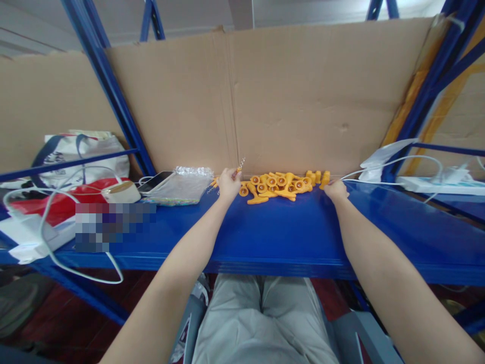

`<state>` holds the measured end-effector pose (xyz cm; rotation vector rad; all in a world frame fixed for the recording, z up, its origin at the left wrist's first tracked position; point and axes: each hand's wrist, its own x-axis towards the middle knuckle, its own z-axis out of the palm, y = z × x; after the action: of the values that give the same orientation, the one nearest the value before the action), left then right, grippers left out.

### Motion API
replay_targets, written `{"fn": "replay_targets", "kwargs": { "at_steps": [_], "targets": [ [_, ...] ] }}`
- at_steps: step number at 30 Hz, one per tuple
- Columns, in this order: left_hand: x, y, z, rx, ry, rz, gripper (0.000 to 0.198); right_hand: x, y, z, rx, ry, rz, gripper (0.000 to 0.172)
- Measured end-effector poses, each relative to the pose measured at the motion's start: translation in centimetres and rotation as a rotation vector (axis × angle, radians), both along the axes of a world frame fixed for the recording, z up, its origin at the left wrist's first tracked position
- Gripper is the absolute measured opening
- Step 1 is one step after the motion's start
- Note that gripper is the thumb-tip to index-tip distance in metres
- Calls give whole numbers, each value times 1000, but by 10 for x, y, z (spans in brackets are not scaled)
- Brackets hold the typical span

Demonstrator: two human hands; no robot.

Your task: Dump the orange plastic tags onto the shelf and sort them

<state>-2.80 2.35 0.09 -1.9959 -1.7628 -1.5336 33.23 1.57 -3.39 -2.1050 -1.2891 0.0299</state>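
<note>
Just left of the left hand (228, 184) lies a clear plastic bag (184, 185) of small bits, a phone (156, 180) at its left edge. Farther left sit a white round case (122, 192), a tote bag (81, 151) and white cables (49, 222). Well right of the right hand (336, 190) lies a power strip (439, 185). Cardboard (295, 96) stands behind both.

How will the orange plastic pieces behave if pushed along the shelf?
The orange pieces look small and moulded, so probably light and stiff. Loosely heaped on the smooth blue shelf, they would likely slide and scatter. Rounded ends may let some roll.
</note>
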Motion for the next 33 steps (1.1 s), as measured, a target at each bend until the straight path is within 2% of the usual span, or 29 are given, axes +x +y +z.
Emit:
{"fn": "replay_targets", "kwargs": {
  "at_steps": [3,9,18,22,27,33],
  "targets": [
    [0,1,-1,5,-37,-12,16,-5,-2,2,-100,41,-101,34],
    [-4,13,-8,5,-145,-102,21,-7,2,-2,-206,-42,0,48],
    [-6,20,-14,9,-164,-138,22,-6,8,-6,-214,-108,102,47],
    [-5,14,-11,-15,-114,-109,27,-7,8,-6,-212,-112,116,47],
    [-6,5,-10,-78,43,-5,35,-11,4,-3,-268,-94,113,48],
    [-21,9,-22,-284,208,59,46,-16,-2,2,-280,-102,146,47]
  ]
}}
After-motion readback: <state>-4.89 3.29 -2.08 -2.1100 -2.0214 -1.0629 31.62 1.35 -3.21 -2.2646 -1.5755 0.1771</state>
